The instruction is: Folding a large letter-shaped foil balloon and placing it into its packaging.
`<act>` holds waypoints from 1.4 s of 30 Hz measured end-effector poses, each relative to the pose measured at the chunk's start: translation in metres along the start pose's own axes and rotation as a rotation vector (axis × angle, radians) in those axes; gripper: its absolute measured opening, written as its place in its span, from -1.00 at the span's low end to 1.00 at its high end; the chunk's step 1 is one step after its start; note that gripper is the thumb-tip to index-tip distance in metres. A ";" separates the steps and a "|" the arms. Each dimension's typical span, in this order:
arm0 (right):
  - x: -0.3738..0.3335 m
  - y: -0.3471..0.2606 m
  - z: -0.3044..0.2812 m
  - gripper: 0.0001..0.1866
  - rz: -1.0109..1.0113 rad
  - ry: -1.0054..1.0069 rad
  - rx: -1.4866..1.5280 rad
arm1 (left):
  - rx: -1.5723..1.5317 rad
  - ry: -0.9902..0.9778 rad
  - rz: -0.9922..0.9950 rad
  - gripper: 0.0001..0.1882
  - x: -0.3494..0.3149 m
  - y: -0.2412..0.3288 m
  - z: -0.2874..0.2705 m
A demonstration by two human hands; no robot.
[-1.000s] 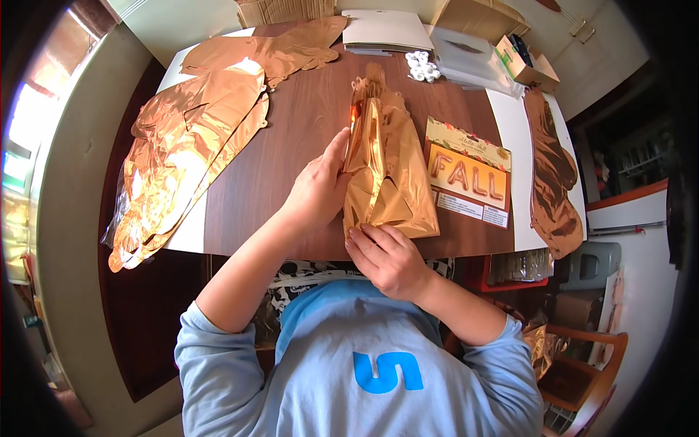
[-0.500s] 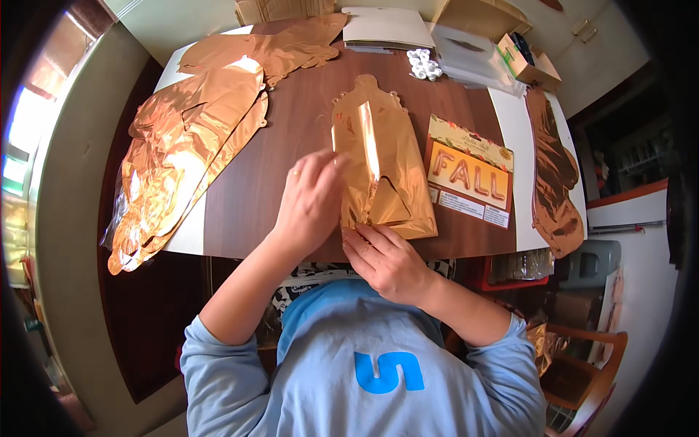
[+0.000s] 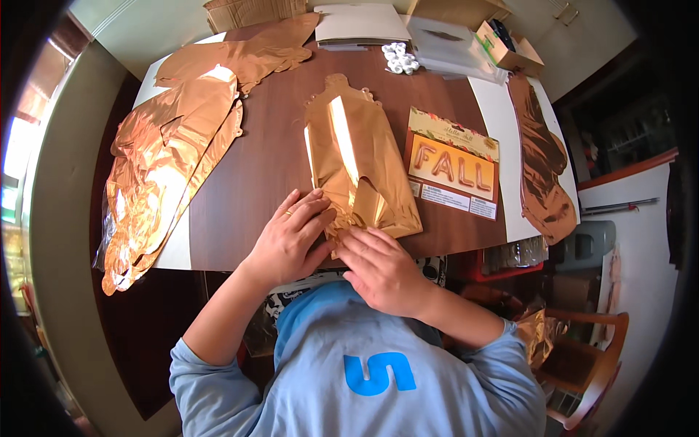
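A flat copper-coloured foil balloon (image 3: pixel 357 146), folded into a long shape, lies on the brown table in front of me. Its near end is creased and bunched between my hands. My left hand (image 3: pixel 293 237) has bent fingers over the near left corner, with the thumb lower down, pinching the foil there. Flat across the near edge lie the stretched-out fingers of my right hand (image 3: pixel 382 269), pressing the foil down; the thumb is below the edge. Right of the balloon is a printed package card (image 3: pixel 453 164) picturing shiny balloon letters.
More flat foil balloons lie at the left (image 3: pixel 171 160), far left (image 3: pixel 233 62) and right edge (image 3: pixel 542 164). White ribbon spools (image 3: pixel 400 58), clear plastic sleeves (image 3: pixel 451 45), white boards (image 3: pixel 362 23) and a small open carton (image 3: pixel 508 49) stand at the back. A wooden chair (image 3: pixel 586 364) is lower right.
My left hand has come down from beside the balloon's left edge to its near corner, next to my right hand. My right hand stays on the near edge. The view has shifted slightly.
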State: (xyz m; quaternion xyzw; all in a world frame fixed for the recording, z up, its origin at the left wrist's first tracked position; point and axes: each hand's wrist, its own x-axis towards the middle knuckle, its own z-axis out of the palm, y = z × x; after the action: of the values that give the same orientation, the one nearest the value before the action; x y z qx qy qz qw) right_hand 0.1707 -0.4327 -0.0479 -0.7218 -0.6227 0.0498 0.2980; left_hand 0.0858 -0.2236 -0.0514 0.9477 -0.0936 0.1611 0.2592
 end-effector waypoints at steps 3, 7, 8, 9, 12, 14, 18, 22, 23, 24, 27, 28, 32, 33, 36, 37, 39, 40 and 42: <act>0.009 -0.006 -0.003 -0.49 0.025 0.160 -0.001 | 0.004 -0.003 0.001 -0.48 -0.002 -0.001 0.002; 0.009 -0.019 0.018 -0.27 0.077 -0.005 -0.026 | 0.008 -0.033 -0.026 -0.40 0.000 -0.001 0.002; 0.003 -0.018 0.025 -0.14 0.090 -0.044 -0.069 | -0.002 -0.010 -0.032 -0.35 0.000 -0.002 0.003; 0.001 -0.018 0.024 -0.14 0.089 -0.047 -0.067 | -0.007 0.017 -0.046 -0.30 -0.001 -0.001 0.003; -0.013 -0.012 0.019 -0.05 0.168 -0.111 -0.283 | -0.012 -0.014 -0.052 -0.20 -0.002 -0.001 0.001; -0.027 -0.005 0.011 -0.04 0.210 -0.116 -0.345 | -0.017 -0.008 -0.064 -0.24 0.000 0.002 -0.001; -0.039 0.001 -0.006 -0.06 0.327 -0.144 -0.438 | -0.002 -0.003 -0.074 -0.29 0.000 0.002 0.000; -0.028 -0.010 -0.001 -0.10 0.299 -0.104 -0.365 | -0.001 -0.003 -0.074 -0.35 0.000 0.001 0.002; -0.025 -0.012 0.002 -0.11 0.238 -0.099 -0.324 | 0.011 -0.021 -0.068 -0.37 0.001 0.001 0.001; -0.024 -0.011 0.007 -0.12 0.237 -0.110 -0.304 | 0.025 -0.038 -0.064 -0.38 0.000 0.000 0.001; -0.032 -0.003 0.008 -0.09 0.260 -0.078 -0.316 | 0.014 -0.024 -0.080 -0.45 0.000 0.002 0.001; -0.036 0.001 0.005 -0.04 0.280 -0.075 -0.315 | 0.014 -0.023 -0.079 -0.45 0.000 0.001 0.001; -0.044 0.009 -0.005 0.01 0.335 -0.087 -0.368 | 0.025 -0.017 -0.083 -0.49 -0.001 0.002 0.002; -0.043 0.007 -0.006 0.01 0.334 -0.087 -0.368 | 0.039 -0.017 -0.084 -0.52 -0.002 0.002 0.001; -0.029 -0.007 -0.006 -0.05 0.314 -0.059 -0.309 | 0.009 -0.021 -0.083 -0.45 -0.003 0.001 0.000; -0.024 -0.012 -0.001 -0.05 0.310 -0.059 -0.304 | 0.013 -0.021 -0.087 -0.45 -0.002 0.001 -0.001; -0.014 -0.020 0.010 -0.09 0.154 -0.087 -0.223 | 0.007 -0.029 -0.069 -0.43 0.000 0.000 0.000; -0.013 -0.021 0.018 -0.08 0.168 -0.116 -0.250 | 0.013 -0.031 -0.075 -0.43 -0.001 -0.001 0.001; -0.015 -0.021 0.024 -0.07 0.167 -0.117 -0.260 | -0.016 -0.010 -0.093 -0.42 -0.003 0.000 0.003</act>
State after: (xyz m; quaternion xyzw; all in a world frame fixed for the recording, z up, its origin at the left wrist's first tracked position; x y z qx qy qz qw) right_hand 0.1384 -0.4366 -0.0611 -0.7993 -0.5780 0.0355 0.1602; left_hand 0.0833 -0.2245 -0.0548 0.9497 -0.0519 0.1435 0.2735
